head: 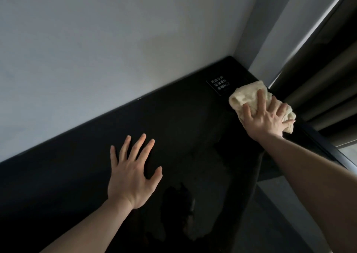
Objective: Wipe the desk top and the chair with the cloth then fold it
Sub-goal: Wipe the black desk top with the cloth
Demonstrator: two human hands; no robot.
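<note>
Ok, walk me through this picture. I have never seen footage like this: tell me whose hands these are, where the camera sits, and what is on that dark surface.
One camera, worn on a person's head, looks down at their own bare hands. The right hand presses a cream cloth flat against the black desk top, near its far corner by the curtain. The left hand rests flat on the desk, fingers spread, holding nothing. A small dark sign with white writing lies beside the cloth.

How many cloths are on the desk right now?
1. The cloth lies at the desk's far right corner, pressed flat under the right hand, beside the small sign. The left hand holds none.
</note>
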